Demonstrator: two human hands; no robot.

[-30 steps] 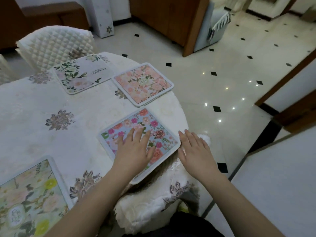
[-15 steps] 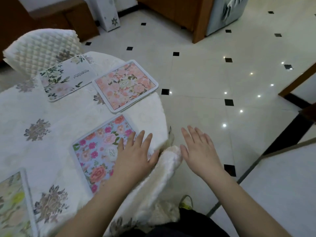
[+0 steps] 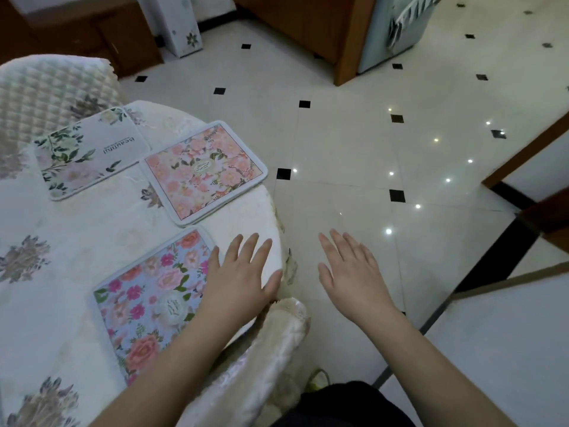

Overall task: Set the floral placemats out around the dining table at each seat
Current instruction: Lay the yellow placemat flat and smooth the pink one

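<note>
While the left hand [image 3: 238, 282] lay flat, open, on the blue rose-printed rectangular placemat [image 3: 147, 300] near the bench [image 3: 77, 235] edge, the empty right hand [image 3: 354, 272] hovered open; a nudge might slide the mat off.

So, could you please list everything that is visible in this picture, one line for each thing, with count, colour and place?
Blue floral placemat: one, light blue with pink flowers, near table edge, partly under the left hand.
Pink floral placemat: one, peach pink, at the table's right edge.
White leafy placemat: one, white with green leaves, far side, before the chair.
Cream embroidered tablecloth: one, cream with grey-brown flowers, covering the table.
Quilted chair cover: one, cream, top left.
Tiled floor: one, cream with black diamonds, right.
Wooden cabinets: brown, along the top.
Left hand: one, flat, open, on the blue mat's right edge.
Right hand: one, open, over the floor, holding nothing.
</note>
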